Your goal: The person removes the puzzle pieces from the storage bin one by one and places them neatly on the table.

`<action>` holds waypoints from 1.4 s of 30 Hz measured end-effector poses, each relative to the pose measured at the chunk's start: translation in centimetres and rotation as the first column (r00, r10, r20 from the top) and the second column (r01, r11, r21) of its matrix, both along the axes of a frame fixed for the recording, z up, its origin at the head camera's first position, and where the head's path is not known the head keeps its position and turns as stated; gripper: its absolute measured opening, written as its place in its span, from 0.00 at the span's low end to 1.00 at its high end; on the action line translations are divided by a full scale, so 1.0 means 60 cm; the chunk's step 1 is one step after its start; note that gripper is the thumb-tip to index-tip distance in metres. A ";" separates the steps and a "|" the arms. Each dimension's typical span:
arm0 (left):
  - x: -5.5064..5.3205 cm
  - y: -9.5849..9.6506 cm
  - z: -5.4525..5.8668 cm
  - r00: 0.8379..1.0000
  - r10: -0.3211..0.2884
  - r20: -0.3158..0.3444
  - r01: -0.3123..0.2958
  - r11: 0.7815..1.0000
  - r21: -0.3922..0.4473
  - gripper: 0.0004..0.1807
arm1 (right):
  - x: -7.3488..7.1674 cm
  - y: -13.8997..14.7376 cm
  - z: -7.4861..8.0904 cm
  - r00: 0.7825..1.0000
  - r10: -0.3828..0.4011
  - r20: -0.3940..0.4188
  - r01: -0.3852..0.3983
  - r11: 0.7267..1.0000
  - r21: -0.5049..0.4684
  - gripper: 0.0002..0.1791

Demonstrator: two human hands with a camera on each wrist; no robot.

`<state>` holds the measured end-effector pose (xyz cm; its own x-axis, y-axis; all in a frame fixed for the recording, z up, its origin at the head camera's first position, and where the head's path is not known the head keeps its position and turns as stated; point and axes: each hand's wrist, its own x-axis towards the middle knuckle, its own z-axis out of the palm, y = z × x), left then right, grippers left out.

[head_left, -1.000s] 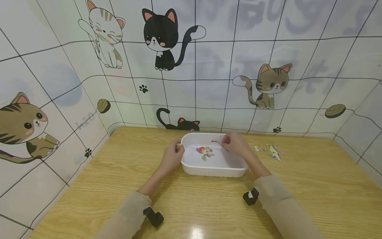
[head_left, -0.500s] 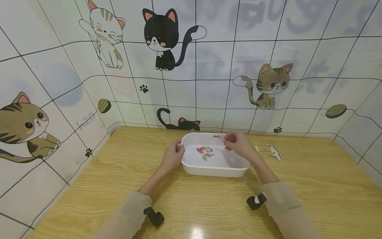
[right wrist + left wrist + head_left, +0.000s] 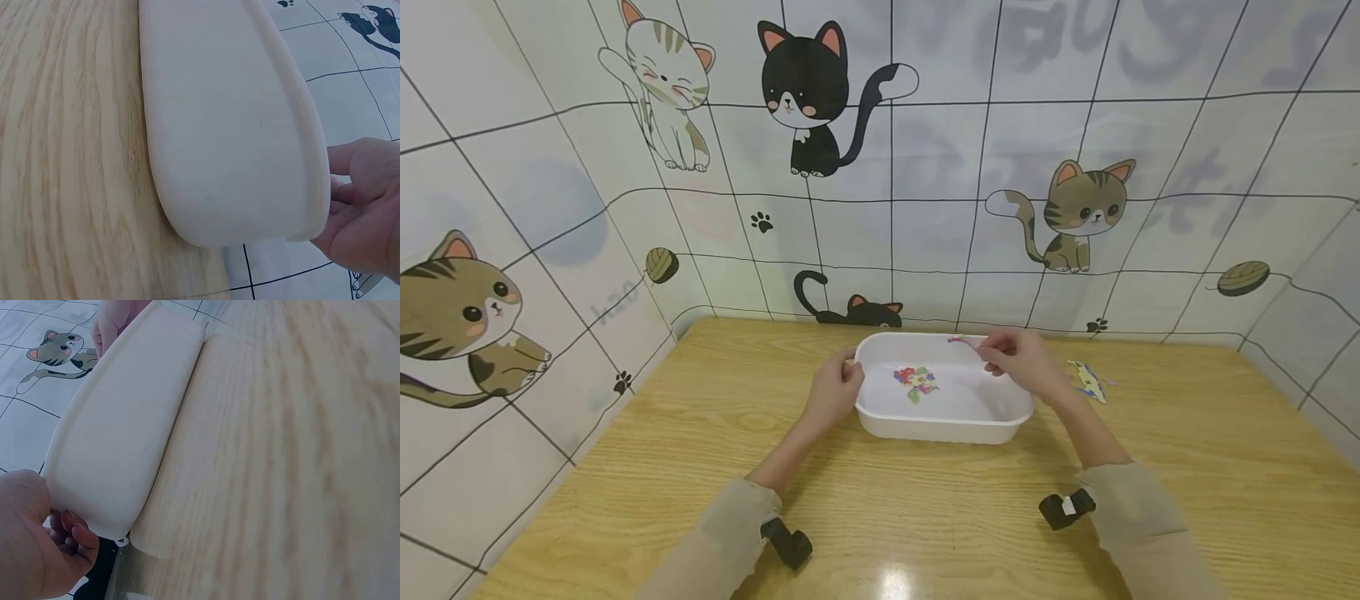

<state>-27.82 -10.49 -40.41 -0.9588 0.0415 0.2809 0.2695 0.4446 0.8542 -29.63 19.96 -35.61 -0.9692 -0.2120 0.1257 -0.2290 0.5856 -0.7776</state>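
A white rectangular plastic basin point(image 3: 943, 430) stands on the table. My left hand point(image 3: 835, 387) grips its left end, thumb over the rim; in the left wrist view, the fingers of that left hand point(image 3: 44, 534) curl against the end wall. Inside the basin lies a colourful flower-shaped cutout point(image 3: 916, 383) in red, yellow, purple and green. Over the basin's back right part, my right hand point(image 3: 1022, 360) pinches a thin pink-and-purple cutout strip point(image 3: 961, 340) between thumb and fingertips. The right wrist view shows the right hand point(image 3: 365, 200) behind the rim, its fingertips partly hidden.
More thin cutout pieces point(image 3: 1088, 382), yellow and blue with a small pink one, lie on the wooden table point(image 3: 910, 500) right of the basin. A wall covering point(image 3: 940, 167) with cartoon cats rises behind the table's back edge.
My right hand has moved right, toward the basin's back right corner, carrying the strip along and covering some pieces on the table. My left hand has stayed at the left rim.
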 end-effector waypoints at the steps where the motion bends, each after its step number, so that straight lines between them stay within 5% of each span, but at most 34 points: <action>1: 0.001 0.000 0.000 1.000 0.000 -0.004 0.000 1.000 0.001 0.21 | 0.002 0.004 0.002 1.000 0.003 -0.006 -0.003 1.000 -0.007 0.13; 21: -0.003 0.004 0.003 0.998 0.003 0.056 -0.004 1.000 0.013 0.21 | 0.036 0.133 0.032 0.997 -0.081 -0.004 0.081 0.996 0.036 0.25; 42: 0.002 -0.003 0.002 0.999 0.007 0.039 -0.008 1.000 0.009 0.21 | 0.045 0.280 0.004 0.974 -0.208 0.087 0.199 0.975 0.098 0.34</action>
